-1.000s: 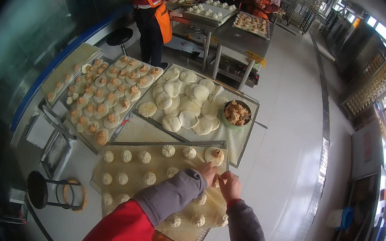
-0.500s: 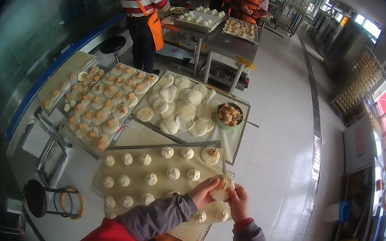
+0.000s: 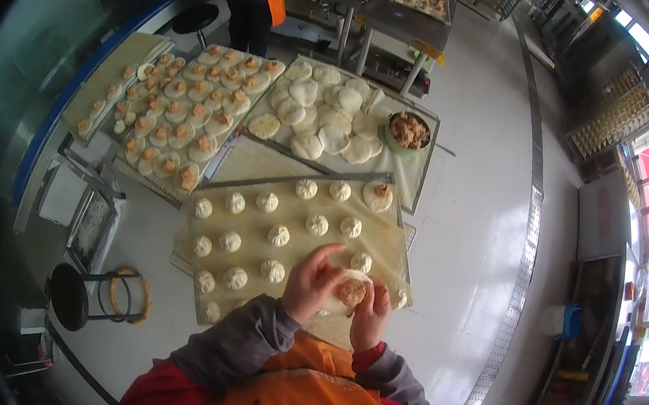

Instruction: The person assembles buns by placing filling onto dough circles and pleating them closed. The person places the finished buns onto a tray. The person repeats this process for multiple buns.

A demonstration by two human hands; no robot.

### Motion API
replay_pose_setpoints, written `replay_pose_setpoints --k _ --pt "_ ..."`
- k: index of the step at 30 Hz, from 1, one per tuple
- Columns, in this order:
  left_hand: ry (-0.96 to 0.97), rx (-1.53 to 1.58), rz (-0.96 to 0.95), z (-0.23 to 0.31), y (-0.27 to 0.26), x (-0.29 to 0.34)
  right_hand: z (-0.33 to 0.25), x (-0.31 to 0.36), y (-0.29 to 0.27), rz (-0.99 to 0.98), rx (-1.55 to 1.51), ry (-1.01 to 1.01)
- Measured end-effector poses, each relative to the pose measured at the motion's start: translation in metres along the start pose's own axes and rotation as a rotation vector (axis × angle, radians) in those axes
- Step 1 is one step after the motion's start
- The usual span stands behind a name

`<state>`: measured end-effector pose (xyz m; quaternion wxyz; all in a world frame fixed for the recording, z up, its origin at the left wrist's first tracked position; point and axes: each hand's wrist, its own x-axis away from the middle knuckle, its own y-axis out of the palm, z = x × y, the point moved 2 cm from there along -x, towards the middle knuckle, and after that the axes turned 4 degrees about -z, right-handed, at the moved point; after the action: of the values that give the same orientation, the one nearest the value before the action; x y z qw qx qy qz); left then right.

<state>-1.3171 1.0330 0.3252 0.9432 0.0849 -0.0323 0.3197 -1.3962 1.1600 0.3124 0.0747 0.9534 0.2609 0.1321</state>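
Fingers of both hands, left hand [image 3: 312, 281] and right hand [image 3: 369, 317], pinch one filled dough round [image 3: 349, 291]; finished buns [image 3: 279, 236] sit at 11 o'clock.

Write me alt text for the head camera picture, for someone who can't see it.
Seen from above, a person's left hand and right hand pinch a round of dough with meat filling over a tray of closed white buns. Beyond it lie trays of flat dough rounds, a bowl of filling and open filled rounds.
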Motion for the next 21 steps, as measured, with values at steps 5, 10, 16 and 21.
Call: replay_pose_setpoints --k 5,10,16,21 --pt "-0.208 0.591 0.009 -0.007 -0.006 0.035 -0.014 0.012 0.022 -0.144 0.033 -0.069" --pt "-0.060 0.023 0.051 -0.028 -0.029 0.045 -0.011 0.006 0.020 -0.420 0.429 -0.103" --pt "0.097 -0.439 0.018 -0.024 -0.046 0.041 0.002 0.017 0.019 -0.228 0.453 0.008" --pt "-0.302 0.366 -0.037 -0.025 -0.046 0.044 -0.001 0.020 0.024 -0.294 0.342 -0.037"
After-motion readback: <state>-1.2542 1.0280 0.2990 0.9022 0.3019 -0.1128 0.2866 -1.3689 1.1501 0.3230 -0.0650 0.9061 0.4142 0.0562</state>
